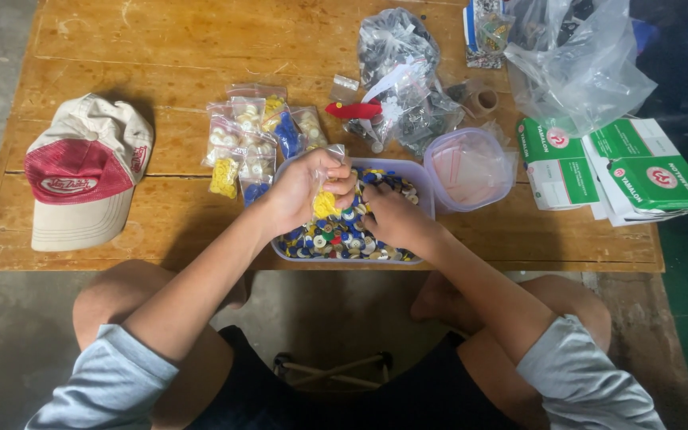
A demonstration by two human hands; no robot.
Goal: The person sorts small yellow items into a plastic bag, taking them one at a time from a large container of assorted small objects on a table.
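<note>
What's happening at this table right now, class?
A seated person is working over a shallow plastic tray full of mixed coloured buttons. The left hand holds a small clear bag of yellow buttons above the tray, while the right hand rests in the button pile. Several small filled bags lie behind the tray on the wooden table. A red and beige cap sits to the left, green and white boxes to the right.

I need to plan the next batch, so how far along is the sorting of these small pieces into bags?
Done: several filled small bags lie behind the tray. In hand: the left hand holds a bag of yellow pieces; the right hand picks among mixed pieces. Left: the tray looks mostly full.
</note>
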